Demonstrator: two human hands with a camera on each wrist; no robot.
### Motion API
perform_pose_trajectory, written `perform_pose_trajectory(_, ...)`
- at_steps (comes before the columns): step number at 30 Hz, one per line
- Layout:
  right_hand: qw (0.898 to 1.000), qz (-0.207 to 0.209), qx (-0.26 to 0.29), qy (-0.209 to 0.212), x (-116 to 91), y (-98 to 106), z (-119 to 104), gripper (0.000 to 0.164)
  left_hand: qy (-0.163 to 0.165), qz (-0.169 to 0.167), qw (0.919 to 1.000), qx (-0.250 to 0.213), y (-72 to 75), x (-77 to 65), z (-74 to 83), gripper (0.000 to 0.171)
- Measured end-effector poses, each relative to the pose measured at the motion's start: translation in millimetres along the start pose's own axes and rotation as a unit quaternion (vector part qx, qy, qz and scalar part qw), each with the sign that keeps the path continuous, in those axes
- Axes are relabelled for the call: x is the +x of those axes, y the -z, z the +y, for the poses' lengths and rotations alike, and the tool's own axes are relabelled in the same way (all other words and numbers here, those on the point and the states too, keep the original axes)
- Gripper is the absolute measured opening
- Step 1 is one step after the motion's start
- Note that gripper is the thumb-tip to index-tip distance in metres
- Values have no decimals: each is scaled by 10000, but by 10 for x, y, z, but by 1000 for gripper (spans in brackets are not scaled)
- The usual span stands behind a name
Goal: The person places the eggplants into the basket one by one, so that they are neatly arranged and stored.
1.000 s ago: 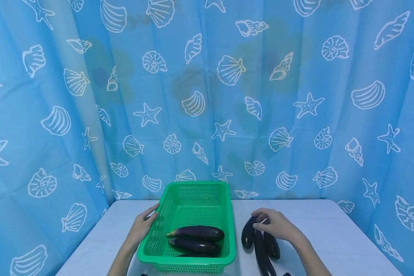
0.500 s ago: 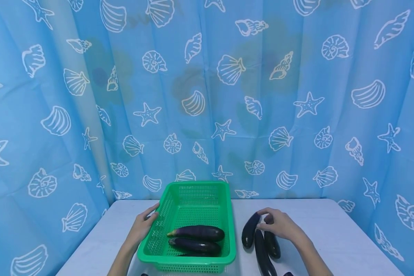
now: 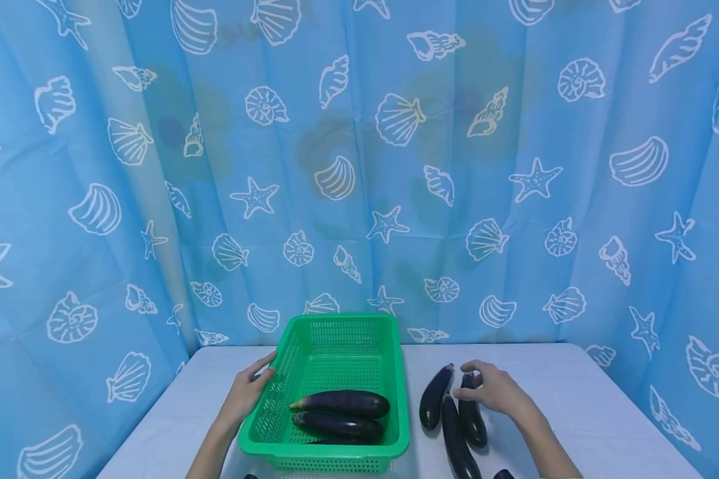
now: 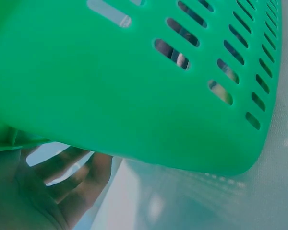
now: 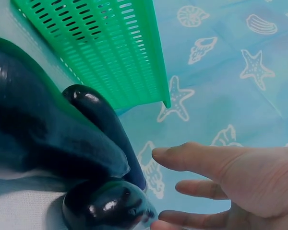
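In the head view my left hand [image 3: 245, 394] rests against the left rim of a green plastic basket [image 3: 403, 399]. In the left wrist view its fingers [image 4: 89, 184] reach along the outside of the basket, below the rim. Inside lie a dark purple eggplant [image 3: 344, 402] and a second eggplant [image 3: 338, 426], with part of another at the front wall. My right hand [image 3: 497, 389] hovers at the top of the right-hand eggplant [image 3: 472, 422], thumb and fingers apart with nothing held. Beside it lie a middle eggplant [image 3: 457, 442] and a left eggplant [image 3: 434, 399].
The basket stands on a white-covered table [image 3: 551, 379]. A blue shell-patterned curtain [image 3: 359, 199] hangs behind and at both sides. Near the bottom edge of the head view, a dark rounded end [image 3: 503, 474] shows right of the middle eggplant.
My right hand has moved to the right, off the top of the left eggplant and over to the right-hand one. The left hand and the basket have stayed in place.
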State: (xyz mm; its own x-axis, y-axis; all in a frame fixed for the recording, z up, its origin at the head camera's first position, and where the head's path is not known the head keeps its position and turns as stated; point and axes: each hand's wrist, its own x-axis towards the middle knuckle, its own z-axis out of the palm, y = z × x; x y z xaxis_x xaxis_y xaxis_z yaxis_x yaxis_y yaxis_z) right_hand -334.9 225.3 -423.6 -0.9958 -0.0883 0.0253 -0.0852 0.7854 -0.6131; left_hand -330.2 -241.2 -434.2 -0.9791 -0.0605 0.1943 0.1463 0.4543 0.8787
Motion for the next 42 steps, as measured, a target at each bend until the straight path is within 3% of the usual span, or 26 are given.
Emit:
perform_pose_trajectory(6,9993,-134,-38,-347,6,-28,14,78,-59,3,10000,20,6,-10,-8,45)
perform_pose_trajectory(16,9983,-223,22,-546,-31,-46,10,82,-9,-26,9999,117,10,-22,1,46)
perform_pose_trajectory(25,9934,-579,121,-987,-39,-50,27,90,-7,4,9999,128,-3,-25,20,45)
perform_pose_trajectory(42,9872,-815,669,-1198,-44,-74,89,92,62,-17,9999,96,-6,-26,22,46)
